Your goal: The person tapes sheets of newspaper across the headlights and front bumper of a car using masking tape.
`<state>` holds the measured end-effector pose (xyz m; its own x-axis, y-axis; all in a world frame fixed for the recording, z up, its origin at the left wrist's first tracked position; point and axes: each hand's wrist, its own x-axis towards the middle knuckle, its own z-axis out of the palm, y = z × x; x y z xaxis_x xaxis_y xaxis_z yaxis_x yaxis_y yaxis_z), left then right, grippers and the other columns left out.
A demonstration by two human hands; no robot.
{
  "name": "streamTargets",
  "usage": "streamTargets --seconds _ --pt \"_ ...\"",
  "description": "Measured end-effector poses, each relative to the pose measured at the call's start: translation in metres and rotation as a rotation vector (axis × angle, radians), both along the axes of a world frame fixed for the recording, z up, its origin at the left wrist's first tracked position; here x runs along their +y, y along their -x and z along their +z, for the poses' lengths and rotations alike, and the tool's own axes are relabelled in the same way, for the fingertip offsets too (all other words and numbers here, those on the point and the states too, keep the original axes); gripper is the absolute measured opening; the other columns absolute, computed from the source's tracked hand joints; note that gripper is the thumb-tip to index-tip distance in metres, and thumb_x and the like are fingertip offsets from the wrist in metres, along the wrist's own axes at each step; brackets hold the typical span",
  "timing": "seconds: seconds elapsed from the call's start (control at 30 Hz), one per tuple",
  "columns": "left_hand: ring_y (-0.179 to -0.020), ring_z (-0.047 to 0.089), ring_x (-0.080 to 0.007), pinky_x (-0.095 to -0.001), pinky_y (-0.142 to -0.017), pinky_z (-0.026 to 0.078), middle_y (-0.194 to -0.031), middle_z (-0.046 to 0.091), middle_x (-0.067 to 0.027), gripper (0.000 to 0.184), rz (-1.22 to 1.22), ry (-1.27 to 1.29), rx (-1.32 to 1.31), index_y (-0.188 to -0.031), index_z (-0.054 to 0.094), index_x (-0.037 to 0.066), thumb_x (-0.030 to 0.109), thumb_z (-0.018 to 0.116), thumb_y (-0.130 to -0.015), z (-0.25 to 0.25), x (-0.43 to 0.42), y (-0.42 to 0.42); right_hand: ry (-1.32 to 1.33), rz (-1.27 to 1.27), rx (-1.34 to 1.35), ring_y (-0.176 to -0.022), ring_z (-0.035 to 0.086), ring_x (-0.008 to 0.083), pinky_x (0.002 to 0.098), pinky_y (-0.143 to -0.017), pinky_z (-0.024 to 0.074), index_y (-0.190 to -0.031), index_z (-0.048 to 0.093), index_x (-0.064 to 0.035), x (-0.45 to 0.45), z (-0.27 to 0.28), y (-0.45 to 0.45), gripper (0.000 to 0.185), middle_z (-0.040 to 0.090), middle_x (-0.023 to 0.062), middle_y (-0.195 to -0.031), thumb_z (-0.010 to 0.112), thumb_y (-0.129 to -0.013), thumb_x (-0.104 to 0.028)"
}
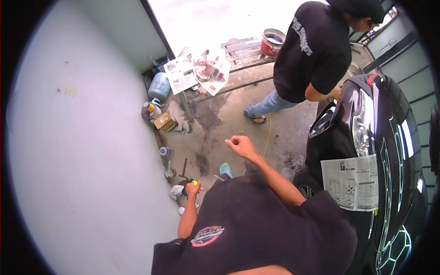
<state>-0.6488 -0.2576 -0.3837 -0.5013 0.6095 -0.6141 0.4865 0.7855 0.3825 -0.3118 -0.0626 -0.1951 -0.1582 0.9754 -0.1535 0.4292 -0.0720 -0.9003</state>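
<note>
My left hand (193, 188) is low at my left side, its fingers closed around a small yellow-green object (195, 183), mostly covered by the fingers. The colour matches a bit of yellow-green tape (376, 211) on the car. My right hand (242, 146) is raised in front of me with curled fingers; whether anything sits inside them is hidden. On the right stands a dark, shiny car (327, 181) with a headlight (363, 121). A newspaper sheet (350, 183) lies on its body below the headlight, apart from both my hands.
A co-worker in a black shirt (316, 55) leans over the car's front. Bottles, a brown box (166, 122) and a blue jug (159, 86) line the pale wall (87, 151). Newspapers (181, 73) and a red-white bucket (272, 43) rest on a slatted bench (243, 52).
</note>
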Motion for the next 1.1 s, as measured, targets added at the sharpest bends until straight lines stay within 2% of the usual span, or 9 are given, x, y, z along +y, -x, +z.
streamTargets --seconds 0.23,0.43,0.53,0.63,0.67,0.77,0.8,1.0,1.1 --pt "-0.046 0.061 -0.0137 -0.0269 -0.044 0.044 -0.067 0.073 -0.0095 0.034 0.424 -0.16 -0.432 -0.079 0.066 0.004 0.033 0.071 -0.097 -0.003 -0.027 0.031 0.423 -0.114 0.287 -0.063 0.062 0.0138 0.0308 -0.06 0.051 -0.085 0.069 -0.0051 0.156 -0.08 0.056 0.049 0.068 0.0036 -0.074 0.063 -0.1 -0.051" --pt "-0.053 0.063 -0.0167 -0.0323 -0.049 0.046 -0.07 0.072 -0.012 0.038 0.093 0.078 0.044 -0.079 0.066 0.003 0.036 0.07 -0.098 0.033 -0.002 0.035 0.699 -0.518 0.68 -0.087 0.067 0.0202 0.0367 -0.073 0.0581 -0.14 0.051 -0.0058 0.316 -0.198 0.072 0.076 0.066 0.0105 -0.115 0.075 -0.089 -0.056" --pt "-0.056 0.065 -0.0188 -0.035 -0.051 0.047 -0.07 0.072 -0.0132 0.04 0.039 0.134 0.149 -0.079 0.066 0.002 0.037 0.07 -0.097 0.05 0.015 0.05 0.724 -0.835 0.586 -0.125 0.06 0.0327 0.0514 -0.102 0.0511 -0.149 0.042 -0.0032 0.365 -0.186 0.08 0.095 0.053 0.0211 -0.145 0.087 -0.079 -0.05" --pt "-0.059 0.066 -0.0208 -0.0377 -0.054 0.048 -0.07 0.071 -0.0145 0.042 0.023 0.151 0.211 -0.078 0.066 0.001 0.038 0.07 -0.097 0.065 0.04 0.067 0.777 -0.824 0.702 -0.147 0.038 0.0356 0.054 -0.118 0.0346 -0.16 0.02 -0.0025 0.404 -0.217 0.093 0.123 0.035 0.0236 -0.16 0.093 -0.072 -0.046" --pt "-0.06 0.066 -0.0215 -0.0386 -0.055 0.048 -0.07 0.071 -0.0149 0.043 0.018 0.145 0.226 -0.078 0.065 0.001 0.039 0.07 -0.097 0.069 0.052 0.072 0.743 -0.922 0.545 -0.131 0.057 0.031 0.0478 -0.107 0.0466 -0.15 0.044 0.002 0.424 -0.271 0.11 0.098 0.056 0.023 -0.145 0.092 -0.074 -0.037" --pt "-0.063 0.068 -0.0236 -0.0412 -0.057 0.049 -0.07 0.071 -0.0162 0.045 -0.032 0.118 0.282 -0.077 0.065 0.0 0.04 0.07 -0.097 0.064 0.077 0.099 0.54 -0.993 0.81 -0.106 0.07 0.0245 0.0404 -0.092 0.0547 -0.125 0.067 0.0046 0.445 -0.212 0.121 0.061 0.072 0.0195 -0.117 0.089 -0.079 -0.029" --pt "-0.064 0.068 -0.0242 -0.0421 -0.058 0.049 -0.07 0.07 -0.0166 0.046 -0.047 0.097 0.294 -0.077 0.065 -0.001 0.04 0.07 -0.097 0.061 0.088 0.111 0.463 -1.046 0.606 -0.083 0.071 0.0204 0.0377 -0.075 0.0561 -0.096 0.075 0.0038 0.448 -0.164 0.125 0.032 0.076 0.0158 -0.095 0.085 -0.084 -0.024" --pt "-0.069 0.069 -0.0291 -0.0475 -0.065 0.049 -0.07 0.068 -0.0193 0.052 -0.008 -0.091 0.143 -0.076 0.063 -0.004 0.042 0.07 -0.097 0.072 0.196 0.153 -0.011 -0.866 0.351 -0.087 0.061 0.0315 0.044 -0.082 0.0494 -0.1 0.066 0.0041 0.476 -0.012 0.142 0.033 0.059 0.0163 -0.098 0.075 -0.087 -0.025" --pt "-0.061 0.067 -0.0227 -0.0413 -0.059 0.051 -0.072 0.071 -0.0153 0.044 -0.094 -0.143 0.067 -0.082 0.065 -0.003 0.038 0.07 -0.098 0.072 0.256 0.186 -0.206 -0.66 0.45 -0.082 0.059 0.0149 0.0346 -0.072 0.0482 -0.11 0.068 0.0017 0.473 0.088 0.122 0.032 0.065 0.0094 -0.093 0.073 -0.09 -0.023"
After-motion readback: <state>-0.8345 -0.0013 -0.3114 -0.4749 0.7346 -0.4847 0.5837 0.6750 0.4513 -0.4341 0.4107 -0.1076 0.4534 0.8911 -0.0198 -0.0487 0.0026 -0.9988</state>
